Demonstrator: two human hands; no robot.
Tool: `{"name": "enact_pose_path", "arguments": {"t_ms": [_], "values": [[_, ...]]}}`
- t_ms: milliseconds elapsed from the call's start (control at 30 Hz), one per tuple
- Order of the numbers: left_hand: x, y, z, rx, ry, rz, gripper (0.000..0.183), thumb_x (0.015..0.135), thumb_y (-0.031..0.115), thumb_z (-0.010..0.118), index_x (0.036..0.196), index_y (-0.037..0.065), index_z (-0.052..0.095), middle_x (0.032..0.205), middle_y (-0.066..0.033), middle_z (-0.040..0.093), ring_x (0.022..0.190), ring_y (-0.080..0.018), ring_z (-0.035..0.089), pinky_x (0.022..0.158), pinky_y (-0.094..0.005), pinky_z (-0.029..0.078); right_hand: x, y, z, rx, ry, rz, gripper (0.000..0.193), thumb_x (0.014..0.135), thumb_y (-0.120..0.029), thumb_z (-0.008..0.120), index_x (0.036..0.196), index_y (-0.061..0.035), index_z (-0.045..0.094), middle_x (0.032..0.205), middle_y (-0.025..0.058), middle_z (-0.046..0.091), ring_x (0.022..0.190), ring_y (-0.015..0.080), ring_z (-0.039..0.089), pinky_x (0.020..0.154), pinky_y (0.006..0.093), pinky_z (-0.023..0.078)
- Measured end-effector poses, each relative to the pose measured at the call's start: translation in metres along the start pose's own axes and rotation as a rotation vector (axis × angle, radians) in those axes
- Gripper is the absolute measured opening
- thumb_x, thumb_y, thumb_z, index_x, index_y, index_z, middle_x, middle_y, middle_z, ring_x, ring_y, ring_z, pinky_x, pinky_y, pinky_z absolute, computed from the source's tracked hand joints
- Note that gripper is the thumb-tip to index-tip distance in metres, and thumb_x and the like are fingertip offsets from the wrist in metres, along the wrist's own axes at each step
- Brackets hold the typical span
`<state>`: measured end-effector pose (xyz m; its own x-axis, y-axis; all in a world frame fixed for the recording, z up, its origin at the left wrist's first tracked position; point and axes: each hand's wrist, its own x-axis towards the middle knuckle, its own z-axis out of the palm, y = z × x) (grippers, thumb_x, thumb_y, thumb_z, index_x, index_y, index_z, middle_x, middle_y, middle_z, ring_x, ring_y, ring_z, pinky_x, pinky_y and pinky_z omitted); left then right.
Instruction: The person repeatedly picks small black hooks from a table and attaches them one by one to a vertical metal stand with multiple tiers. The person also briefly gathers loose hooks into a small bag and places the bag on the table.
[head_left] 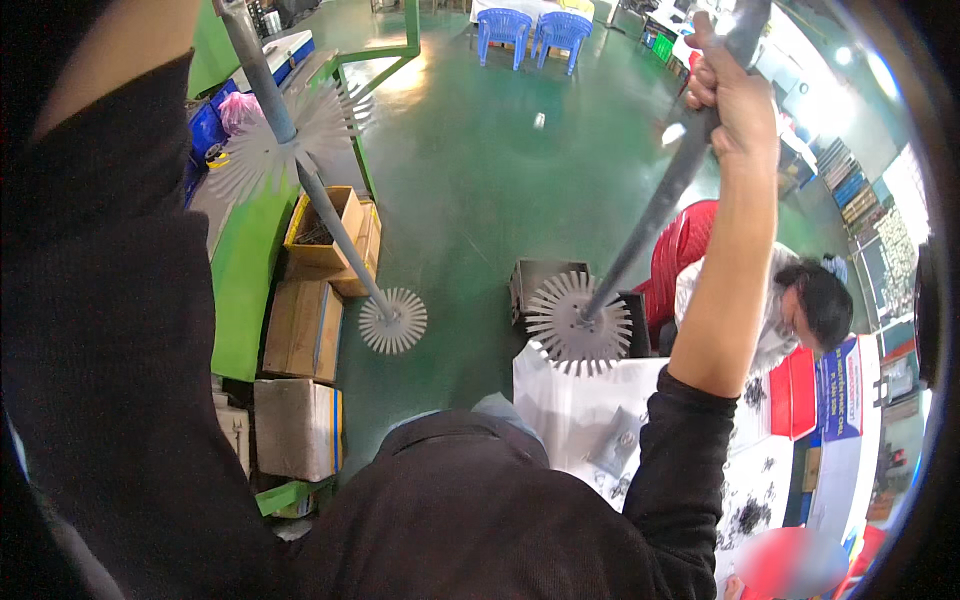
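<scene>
High at the right, my right hand (738,105) is closed round a thick grey pole (655,205). A pale disc (578,322), cut with slots all around its rim, is fixed to this pole's lower end. Another grey pole (340,235) slants down on the left, carrying a larger slotted disc (285,145) midway and a smaller slotted disc (393,321) at its bottom. My left forearm (115,60) rises past the top left edge, so the left hand is out of sight. Whether it touches the left pole cannot be seen.
Cardboard and wooden boxes (302,330) stand along a green bench (240,290) on the left. At the right, a person (775,310) sits by a white table (560,400) with small dark parts and a red tray (795,395). Blue chairs (533,38) stand far ahead.
</scene>
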<state>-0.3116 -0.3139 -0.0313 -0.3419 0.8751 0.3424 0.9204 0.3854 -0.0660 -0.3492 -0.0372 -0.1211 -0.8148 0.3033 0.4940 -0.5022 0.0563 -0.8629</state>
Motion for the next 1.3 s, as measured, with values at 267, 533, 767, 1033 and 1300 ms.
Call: {"name": "enact_pose_path", "arguments": {"t_ms": [267,533,767,1033,1300], "values": [[0.036,-0.130,0.008,0.048,0.095,-0.117,0.028,0.085,0.020,0.046,0.096,0.004,0.065,0.091,-0.0187,0.066,0.084,-0.0310,0.064,0.073,-0.0424,0.052,0.094,0.108,0.101,0.003,-0.006,-0.017,0.038,0.082,-0.038,0.071,0.081,-0.0010,0.062,0.056,-0.0046,0.041,0.048,0.0047,0.037,0.045,0.0209,0.030],[0.194,-0.288,-0.019,0.328,0.226,-0.145,0.028,0.087,0.022,0.046,0.094,0.004,0.066,0.091,-0.0186,0.066,0.084,-0.0315,0.064,0.073,-0.0430,0.052,0.244,0.268,0.153,0.119,-0.061,-0.018,0.032,0.082,-0.033,0.071,0.073,-0.0041,0.061,0.053,-0.0023,0.048,0.042,0.0054,0.042,0.038,0.0206,0.032],[0.328,-0.453,-0.025,1.171,0.352,0.126,0.029,0.088,0.024,0.045,0.093,0.005,0.067,0.091,-0.0184,0.067,0.083,-0.0320,0.064,0.073,-0.0436,0.052,0.333,0.391,0.159,0.162,-0.121,0.136,0.034,0.083,-0.033,0.071,0.071,-0.0040,0.058,0.051,-0.0026,0.045,0.040,0.0056,0.040,0.038,0.0228,0.029],[0.360,-0.578,0.176,-0.479,0.227,-0.599,0.077,0.080,0.054,0.064,0.133,0.002,0.042,0.130,-0.0186,0.049,0.123,-0.0298,0.044,0.090,-0.0434,0.047,0.409,0.521,0.173,0.242,-0.214,0.230,0.030,0.086,-0.026,0.068,0.072,-0.0027,0.058,0.049,-0.0030,0.043,0.039,0.0052,0.037,0.038,0.0221,0.027],[0.426,-0.746,0.299,-0.494,0.329,-0.633,0.041,0.092,0.036,0.056,0.110,-0.001,0.057,0.104,-0.0097,0.063,0.092,-0.0186,0.062,0.068,-0.0335,0.057,0.545,0.680,0.199,0.215,-0.531,0.305,0.034,0.080,-0.023,0.073,0.100,-0.0004,0.058,0.078,0.0044,0.056,0.065,0.0104,0.052,0.058,0.0265,0.042]]}}
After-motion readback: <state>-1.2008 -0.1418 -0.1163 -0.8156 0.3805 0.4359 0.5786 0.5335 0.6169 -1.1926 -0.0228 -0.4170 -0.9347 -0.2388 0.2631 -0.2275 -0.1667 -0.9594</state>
